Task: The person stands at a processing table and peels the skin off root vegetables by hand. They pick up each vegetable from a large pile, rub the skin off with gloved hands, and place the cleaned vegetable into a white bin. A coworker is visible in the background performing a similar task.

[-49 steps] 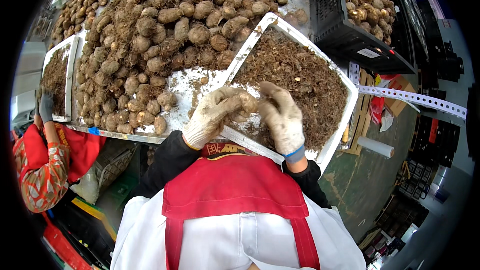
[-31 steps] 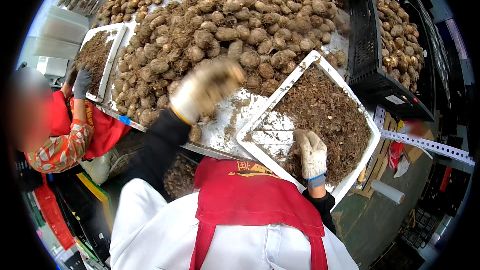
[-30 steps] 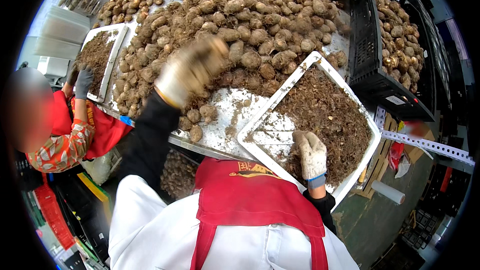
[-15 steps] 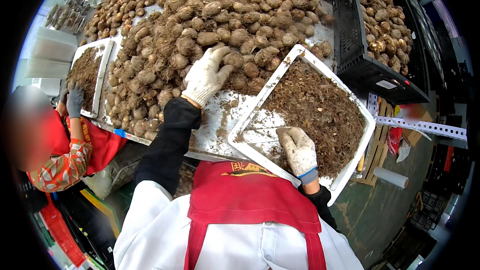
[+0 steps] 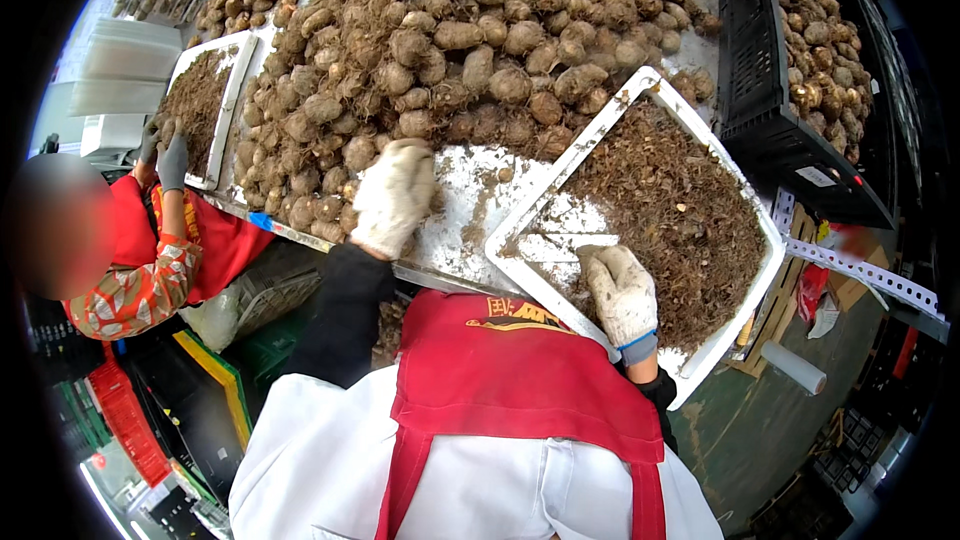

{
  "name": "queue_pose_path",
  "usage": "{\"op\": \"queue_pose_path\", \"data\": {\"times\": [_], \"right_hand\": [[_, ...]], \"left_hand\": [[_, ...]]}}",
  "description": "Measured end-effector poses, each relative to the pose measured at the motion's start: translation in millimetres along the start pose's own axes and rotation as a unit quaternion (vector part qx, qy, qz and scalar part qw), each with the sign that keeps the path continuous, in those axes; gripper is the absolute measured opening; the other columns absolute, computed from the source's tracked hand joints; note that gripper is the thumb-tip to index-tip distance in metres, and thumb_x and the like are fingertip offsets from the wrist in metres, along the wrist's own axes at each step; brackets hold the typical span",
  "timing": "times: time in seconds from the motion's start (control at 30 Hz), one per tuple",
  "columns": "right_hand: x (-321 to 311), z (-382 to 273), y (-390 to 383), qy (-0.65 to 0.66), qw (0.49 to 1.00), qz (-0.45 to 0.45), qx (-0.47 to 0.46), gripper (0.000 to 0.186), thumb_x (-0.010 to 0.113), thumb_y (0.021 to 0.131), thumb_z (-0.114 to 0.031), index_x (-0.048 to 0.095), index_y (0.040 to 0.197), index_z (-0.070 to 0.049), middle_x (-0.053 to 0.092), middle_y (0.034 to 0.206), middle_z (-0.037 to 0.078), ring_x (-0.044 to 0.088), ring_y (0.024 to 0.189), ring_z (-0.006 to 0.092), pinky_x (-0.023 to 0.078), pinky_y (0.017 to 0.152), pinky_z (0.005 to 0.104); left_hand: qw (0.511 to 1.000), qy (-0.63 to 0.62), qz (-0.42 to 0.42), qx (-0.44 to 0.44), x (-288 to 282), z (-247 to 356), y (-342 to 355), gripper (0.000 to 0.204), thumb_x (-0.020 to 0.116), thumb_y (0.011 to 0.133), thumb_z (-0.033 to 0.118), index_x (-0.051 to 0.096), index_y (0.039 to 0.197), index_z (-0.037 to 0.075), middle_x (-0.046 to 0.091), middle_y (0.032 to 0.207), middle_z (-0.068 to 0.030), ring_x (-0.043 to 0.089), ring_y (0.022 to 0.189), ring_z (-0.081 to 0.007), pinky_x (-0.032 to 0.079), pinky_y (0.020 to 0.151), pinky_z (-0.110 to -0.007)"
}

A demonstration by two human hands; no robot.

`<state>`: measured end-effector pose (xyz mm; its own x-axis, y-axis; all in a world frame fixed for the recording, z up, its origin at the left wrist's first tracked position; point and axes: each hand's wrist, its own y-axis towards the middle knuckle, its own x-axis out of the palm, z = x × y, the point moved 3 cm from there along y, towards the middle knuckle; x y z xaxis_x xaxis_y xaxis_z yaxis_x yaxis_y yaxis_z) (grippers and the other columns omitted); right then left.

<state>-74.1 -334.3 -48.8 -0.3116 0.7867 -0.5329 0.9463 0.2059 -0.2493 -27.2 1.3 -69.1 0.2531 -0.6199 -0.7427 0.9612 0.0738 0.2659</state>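
Note:
A large heap of brown, hairy taro roots (image 5: 480, 30) covers the table in front of me. My left hand (image 5: 393, 198), in a white knitted glove, is curled at the heap's near edge, above the bare metal tabletop (image 5: 465, 230). A brown edge of a taro root shows beside its fingers; the rest is hidden. My right hand (image 5: 622, 298), in a soiled white glove with a blue cuff, is closed over the near side of a white tray (image 5: 515, 210). Whatever its fingers hold is out of sight. Brown fibrous peelings (image 5: 680, 210) fill much of the tray.
On the right stands a black crate (image 5: 755, 50), with more taro roots (image 5: 815, 50) beyond it. At the left, a co-worker's gloved hands (image 5: 172, 155) are by another white tray (image 5: 232, 90) of peelings. Clear plastic containers (image 5: 130, 65) are stacked behind.
My left hand has drawn back from the heap toward me, with a taro root in its fingers. My right hand stays at the tray. The whole view has shifted slightly.

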Motion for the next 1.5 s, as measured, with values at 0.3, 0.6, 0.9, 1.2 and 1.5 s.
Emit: {"op": "queue_pose_path", "data": {"times": [0.3,0.6,0.9,1.2,1.5], "right_hand": [[7.9,-15.7,11.4,-0.046,0.991,-0.042,-0.117,0.021,0.059,0.098,-0.018,0.072,0.108,-0.004,0.070,0.103,0.015,0.065,0.099,0.0355,0.052,0.088,0.0416],[4.8,-31.8,9.6,-0.016,0.996,-0.032,-0.077,0.019,0.061,0.096,-0.015,0.072,0.109,-0.006,0.069,0.103,0.015,0.067,0.096,0.0331,0.054,0.086,0.0397],[-2.1,-92.7,32.8,0.048,0.981,0.020,-0.188,0.041,0.078,0.081,-0.018,0.070,0.120,-0.008,0.062,0.127,0.015,0.064,0.112,0.0334,0.055,0.095,0.0385],[26.2,-73.0,43.7,-0.066,0.947,0.106,-0.294,0.017,0.068,0.091,-0.014,0.072,0.106,-0.009,0.066,0.103,0.012,0.067,0.093,0.0346,0.055,0.079,0.0428],[0.4,-27.5,50.8,-0.090,0.985,0.144,-0.032,0.026,0.060,0.099,-0.036,0.073,0.096,-0.013,0.069,0.091,0.012,0.069,0.086,0.0315,0.056,0.077,0.0415]], "left_hand": [[0.973,0.099,-0.174,-0.113,-20.9,-8.3,-38.3,0.059,0.082,0.084,0.029,0.061,0.135,0.006,0.061,0.137,-0.0155,0.066,0.118,-0.0313,0.055,0.099,-0.040],[0.969,-0.141,-0.139,-0.149,13.1,-17.3,-38.6,0.068,0.076,0.091,0.024,0.047,0.147,-0.001,0.066,0.123,-0.0114,0.066,0.104,-0.0251,0.054,0.091,-0.035],[0.697,-0.647,-0.229,-0.207,36.1,69.7,-45.9,0.073,0.065,0.101,0.044,0.040,0.150,-0.003,0.060,0.131,-0.0113,0.061,0.116,-0.0199,0.053,0.094,-0.032],[0.746,-0.562,-0.174,-0.313,72.1,84.2,-60.0,0.042,0.041,0.111,0.045,0.057,0.108,0.006,0.063,0.077,-0.0044,0.059,0.058,-0.0107,0.048,0.049,-0.023],[0.695,-0.666,-0.199,-0.182,61.1,107.9,-52.3,0.072,0.052,0.097,0.070,0.057,0.126,0.004,0.066,0.119,-0.0122,0.067,0.105,-0.0211,0.058,0.090,-0.035]]}}
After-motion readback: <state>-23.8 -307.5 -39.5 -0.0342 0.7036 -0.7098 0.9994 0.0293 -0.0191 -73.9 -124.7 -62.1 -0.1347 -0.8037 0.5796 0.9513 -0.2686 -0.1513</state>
